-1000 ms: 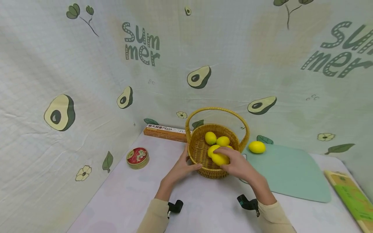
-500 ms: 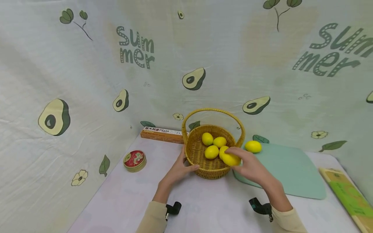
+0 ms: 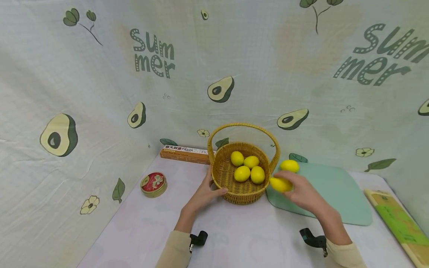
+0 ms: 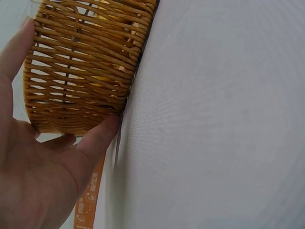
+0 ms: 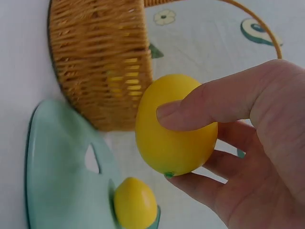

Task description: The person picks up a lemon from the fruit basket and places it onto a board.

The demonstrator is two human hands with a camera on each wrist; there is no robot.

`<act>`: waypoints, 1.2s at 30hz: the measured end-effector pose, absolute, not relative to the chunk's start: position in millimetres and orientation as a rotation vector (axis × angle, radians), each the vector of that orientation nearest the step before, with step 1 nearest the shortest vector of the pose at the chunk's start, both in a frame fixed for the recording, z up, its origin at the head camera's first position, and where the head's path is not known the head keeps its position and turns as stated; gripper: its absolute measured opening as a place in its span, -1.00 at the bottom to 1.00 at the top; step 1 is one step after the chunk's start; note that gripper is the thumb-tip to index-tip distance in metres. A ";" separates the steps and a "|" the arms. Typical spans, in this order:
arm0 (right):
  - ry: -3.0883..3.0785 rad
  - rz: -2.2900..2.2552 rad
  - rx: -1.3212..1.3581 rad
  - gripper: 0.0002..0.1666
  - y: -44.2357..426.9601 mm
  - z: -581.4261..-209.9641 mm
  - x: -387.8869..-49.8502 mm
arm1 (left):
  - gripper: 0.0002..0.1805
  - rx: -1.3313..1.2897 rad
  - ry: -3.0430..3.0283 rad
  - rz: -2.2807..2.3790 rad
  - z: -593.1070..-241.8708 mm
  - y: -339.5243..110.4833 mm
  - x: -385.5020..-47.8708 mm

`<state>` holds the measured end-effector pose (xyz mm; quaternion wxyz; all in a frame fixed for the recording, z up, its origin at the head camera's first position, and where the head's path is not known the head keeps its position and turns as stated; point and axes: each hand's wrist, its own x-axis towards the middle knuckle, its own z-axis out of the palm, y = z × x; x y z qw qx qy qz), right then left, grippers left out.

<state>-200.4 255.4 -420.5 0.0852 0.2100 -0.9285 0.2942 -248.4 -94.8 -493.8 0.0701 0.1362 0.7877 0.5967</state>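
- The right hand (image 3: 303, 191), right of centre in the head view, pinches a yellow lemon (image 3: 281, 184) between thumb and fingers; in the right wrist view the thumb lies across the lemon, whose green tip faces the bottom of the frame.
- The left hand (image 3: 202, 193), well apart from the right, grips the left side of a wicker basket (image 3: 244, 199); in the left wrist view one digit reaches the rim and another presses low near the base.
- The held lemon sits outside the basket, just beside its right rim in the head view.
- The basket stands upright near the middle of the frame, its arched handle (image 3: 242, 125) raised.
- Four lemons (image 3: 242, 174) lie inside, grouped toward the basket's centre and right.
- Right of the basket, a mint-green board (image 3: 335, 197) lies flat on the tabletop (image 3: 241, 238), with another lemon (image 3: 289, 166) at its upper left edge.
- Behind the basket and to its left lies a long orange-and-white pasta box (image 3: 185, 155).
- A round tin (image 3: 153, 184) with a red lid stands left of the left hand.
- At the lower right edge of the frame lies a green-and-tan packet (image 3: 399, 223).
- Cloth (image 3: 254, 56) printed with avocados and the word "summer" fills the upper frame.
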 end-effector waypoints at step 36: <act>-2.941 0.685 0.335 -0.37 329.0 -463.9 -226.7 | 0.23 0.406 2.366 1.788 -495.4 -95.2 -249.9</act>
